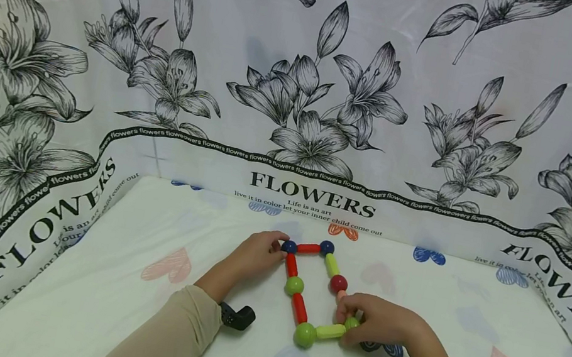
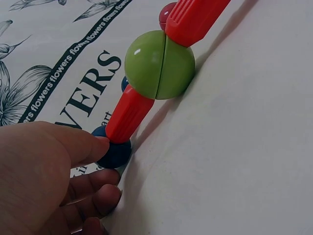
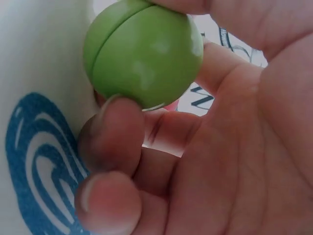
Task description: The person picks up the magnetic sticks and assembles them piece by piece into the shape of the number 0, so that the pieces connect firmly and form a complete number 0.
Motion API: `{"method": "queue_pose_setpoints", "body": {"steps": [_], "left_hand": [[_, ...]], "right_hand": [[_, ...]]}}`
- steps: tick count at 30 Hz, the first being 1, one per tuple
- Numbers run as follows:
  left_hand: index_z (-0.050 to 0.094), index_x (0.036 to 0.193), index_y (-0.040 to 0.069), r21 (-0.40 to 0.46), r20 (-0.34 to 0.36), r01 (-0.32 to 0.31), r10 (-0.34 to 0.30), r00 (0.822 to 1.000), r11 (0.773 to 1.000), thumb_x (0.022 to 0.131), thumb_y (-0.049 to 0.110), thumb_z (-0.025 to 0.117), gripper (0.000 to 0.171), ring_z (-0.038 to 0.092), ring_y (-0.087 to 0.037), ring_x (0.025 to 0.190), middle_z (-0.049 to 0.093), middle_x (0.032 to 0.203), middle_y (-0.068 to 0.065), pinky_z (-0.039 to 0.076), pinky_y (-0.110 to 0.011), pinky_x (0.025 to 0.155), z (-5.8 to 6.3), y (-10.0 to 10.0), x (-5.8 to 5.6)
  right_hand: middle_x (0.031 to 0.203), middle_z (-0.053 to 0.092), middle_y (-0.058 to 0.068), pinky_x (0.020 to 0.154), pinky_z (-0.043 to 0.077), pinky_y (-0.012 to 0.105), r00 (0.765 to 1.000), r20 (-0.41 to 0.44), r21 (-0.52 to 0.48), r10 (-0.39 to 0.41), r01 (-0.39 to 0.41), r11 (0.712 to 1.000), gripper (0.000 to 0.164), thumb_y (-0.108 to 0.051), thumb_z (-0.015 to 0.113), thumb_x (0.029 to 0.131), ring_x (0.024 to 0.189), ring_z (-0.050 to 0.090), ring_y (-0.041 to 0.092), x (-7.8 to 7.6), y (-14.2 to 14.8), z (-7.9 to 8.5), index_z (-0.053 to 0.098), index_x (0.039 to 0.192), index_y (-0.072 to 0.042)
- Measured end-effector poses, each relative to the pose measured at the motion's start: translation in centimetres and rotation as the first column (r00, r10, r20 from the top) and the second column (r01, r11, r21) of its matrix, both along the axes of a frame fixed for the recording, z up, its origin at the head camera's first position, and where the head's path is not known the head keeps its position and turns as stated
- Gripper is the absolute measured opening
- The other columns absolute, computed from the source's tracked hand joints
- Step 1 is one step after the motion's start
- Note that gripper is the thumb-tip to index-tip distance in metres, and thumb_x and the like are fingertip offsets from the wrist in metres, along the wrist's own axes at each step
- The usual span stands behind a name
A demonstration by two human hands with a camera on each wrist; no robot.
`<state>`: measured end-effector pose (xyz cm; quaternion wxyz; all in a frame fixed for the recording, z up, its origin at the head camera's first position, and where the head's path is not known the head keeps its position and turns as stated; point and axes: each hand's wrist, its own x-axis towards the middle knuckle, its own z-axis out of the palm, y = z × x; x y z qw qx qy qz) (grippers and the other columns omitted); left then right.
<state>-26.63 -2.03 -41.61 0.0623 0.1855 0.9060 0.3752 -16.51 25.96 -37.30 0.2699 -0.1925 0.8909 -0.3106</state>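
Observation:
A closed four-sided loop of plastic rods and balls lies on the heart-print cloth. My left hand point(image 1: 254, 254) pinches the dark blue ball point(image 1: 288, 246) at its far left corner, thumb against the ball in the left wrist view. From there a red rod point(image 2: 129, 113), a green ball point(image 2: 159, 64) and another red rod point(image 1: 300, 308) run to a green corner ball point(image 1: 304, 335). At the near right corner, my right hand point(image 1: 381, 322) grips a green ball point(image 3: 144, 54) between thumb and fingers. A yellow-green rod point(image 1: 330, 331) joins these two near corners.
Along the far side, a red rod point(image 1: 308, 248) leads to a second dark blue ball point(image 1: 327, 247). A dark red ball point(image 1: 339, 284) sits on the right side. Black wrist mounts point(image 1: 237, 317) show at both wrists. Behind the cloth stands a flower-print curtain point(image 1: 326, 115).

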Motion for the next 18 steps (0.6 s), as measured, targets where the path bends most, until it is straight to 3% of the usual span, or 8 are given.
{"method": "queue_pose_setpoints", "body": {"steps": [7, 11, 14, 18], "left_hand": [[0.061, 0.131, 0.014, 0.006, 0.010, 0.000, 0.000, 1.000, 1.000, 0.095, 0.022, 0.065, 0.038, 0.055, -0.019, 0.089, 0.063, 0.097, -0.001, 0.049, -0.037, 0.087, -0.11, -0.02, 0.11], [0.060, 0.132, 0.013, 0.007, 0.010, 0.002, -0.002, 1.000, 1.000, 0.095, 0.022, 0.065, 0.038, 0.055, -0.019, 0.089, 0.063, 0.098, -0.001, 0.049, -0.037, 0.086, -0.15, 0.02, 0.08], [0.060, 0.132, 0.014, -0.003, 0.006, 0.005, -0.005, 1.000, 1.000, 0.095, 0.021, 0.065, 0.038, 0.055, -0.018, 0.090, 0.063, 0.098, -0.001, 0.049, -0.037, 0.086, -0.17, 0.08, 0.05], [0.060, 0.134, 0.015, -0.025, 0.007, 0.011, -0.011, 1.000, 1.000, 0.095, 0.021, 0.064, 0.040, 0.055, -0.018, 0.090, 0.062, 0.099, -0.001, 0.049, -0.037, 0.087, -0.19, 0.18, 0.15]], "right_hand": [[0.099, 0.057, 0.000, 0.074, 0.041, 0.036, 0.999, 0.012, 0.039, -0.033, 0.033, 0.999, 0.018, -0.028, 0.083, 0.078, 0.092, 0.049, 0.021, 0.09, -0.05, -0.16, 0.072, 0.092, -0.031], [0.100, 0.056, 0.004, 0.067, 0.050, 0.035, 0.998, 0.034, 0.002, -0.054, 0.054, 0.999, 0.012, -0.023, 0.078, 0.082, 0.077, 0.058, 0.019, 0.27, 0.01, 0.16, 0.074, 0.092, -0.027], [0.094, 0.055, 0.006, 0.060, 0.053, 0.033, 0.995, 0.071, -0.030, -0.066, 0.069, 0.997, 0.010, -0.019, 0.077, 0.083, 0.065, 0.059, 0.018, 0.34, -0.04, 0.22, 0.076, 0.092, -0.024], [0.080, 0.057, 0.003, 0.058, 0.051, 0.031, 0.994, 0.108, -0.038, -0.032, 0.037, 0.999, 0.009, -0.023, 0.078, 0.084, 0.063, 0.057, 0.015, 0.35, -0.46, 0.05, 0.076, 0.092, -0.024]]}}
